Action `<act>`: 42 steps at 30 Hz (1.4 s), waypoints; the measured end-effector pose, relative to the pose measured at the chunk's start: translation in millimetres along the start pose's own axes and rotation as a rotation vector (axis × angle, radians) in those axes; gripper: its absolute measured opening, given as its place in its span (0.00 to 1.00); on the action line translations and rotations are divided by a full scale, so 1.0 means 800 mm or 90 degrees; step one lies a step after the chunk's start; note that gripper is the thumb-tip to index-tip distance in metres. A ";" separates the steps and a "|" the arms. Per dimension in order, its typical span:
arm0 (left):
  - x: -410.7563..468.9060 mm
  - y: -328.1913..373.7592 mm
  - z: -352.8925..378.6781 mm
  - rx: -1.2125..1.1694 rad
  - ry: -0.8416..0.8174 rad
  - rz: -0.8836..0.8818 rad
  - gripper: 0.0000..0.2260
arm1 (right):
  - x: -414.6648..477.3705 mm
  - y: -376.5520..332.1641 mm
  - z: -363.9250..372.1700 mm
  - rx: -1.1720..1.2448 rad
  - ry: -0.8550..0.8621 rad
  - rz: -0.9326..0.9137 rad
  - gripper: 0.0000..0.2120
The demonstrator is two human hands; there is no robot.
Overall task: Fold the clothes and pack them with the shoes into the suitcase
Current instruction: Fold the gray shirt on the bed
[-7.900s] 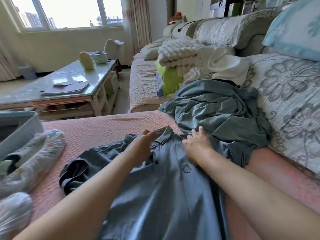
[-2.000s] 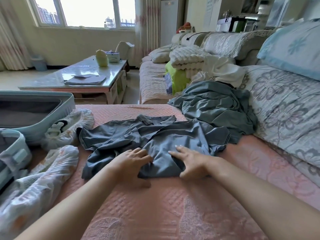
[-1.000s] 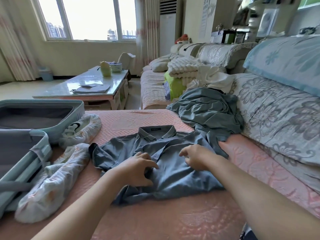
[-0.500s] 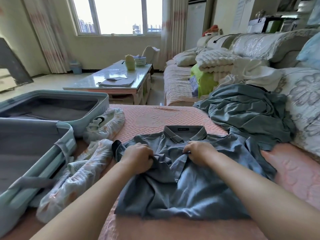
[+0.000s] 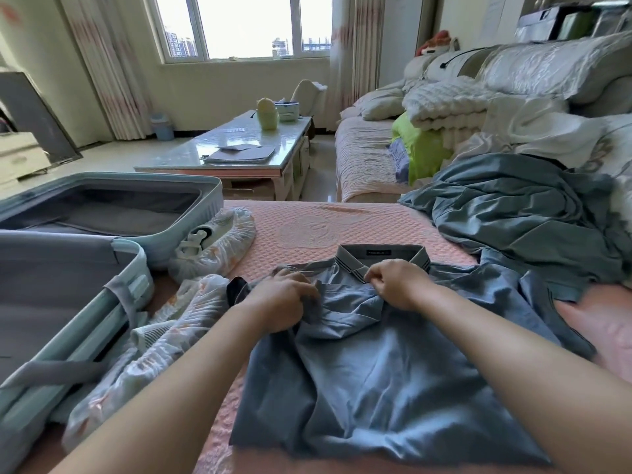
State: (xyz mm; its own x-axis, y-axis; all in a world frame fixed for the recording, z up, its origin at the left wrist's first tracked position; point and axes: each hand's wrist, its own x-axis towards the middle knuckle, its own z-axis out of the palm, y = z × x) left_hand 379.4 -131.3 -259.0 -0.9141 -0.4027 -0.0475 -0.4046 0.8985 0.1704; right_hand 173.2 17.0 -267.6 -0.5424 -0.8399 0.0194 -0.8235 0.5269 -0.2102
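Observation:
A blue-grey polo shirt (image 5: 376,381) lies on the pink quilted sofa cover (image 5: 318,227), collar away from me. My left hand (image 5: 284,302) grips bunched fabric at the shirt's left shoulder. My right hand (image 5: 396,283) pinches the cloth just below the collar. To the left, an open pale-green suitcase (image 5: 85,268) stands with grey lining. Two shoes in plastic covers lie beside it: one (image 5: 215,241) by the far half, another (image 5: 164,343) near my left forearm. A crumpled teal garment (image 5: 523,213) is heaped at the right.
A glossy coffee table (image 5: 239,155) with papers and a green jar stands beyond the sofa. White blankets (image 5: 451,100) and a lime-green cloth (image 5: 420,145) are piled on the far sofa section. Floral cushions line the right edge.
My hands moved from the shirt's lower hem up to the collar area and now grip the fabric there. The shirt lies flatter, and my view has swung left toward the suitcase.

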 end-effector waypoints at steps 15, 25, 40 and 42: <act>0.018 -0.063 0.013 0.189 0.120 -0.218 0.11 | 0.005 0.035 0.005 0.095 0.043 0.025 0.08; 0.031 -0.063 0.003 0.198 0.209 -0.231 0.08 | 0.000 0.068 0.001 -0.102 0.008 0.033 0.12; 0.092 -0.051 0.032 0.017 0.190 0.072 0.10 | 0.040 0.073 0.031 -0.151 0.297 -0.183 0.09; 0.090 -0.049 0.038 0.027 0.144 -0.015 0.13 | 0.035 0.068 0.031 -0.102 0.227 -0.170 0.13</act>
State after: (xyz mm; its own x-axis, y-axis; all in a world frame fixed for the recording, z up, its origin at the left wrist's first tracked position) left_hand 328.6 -190.1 -299.1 -0.8769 -0.4489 0.1719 -0.4313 0.8927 0.1308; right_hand 117.4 18.7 -303.0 -0.3083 -0.8666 0.3924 -0.9421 0.3352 0.0001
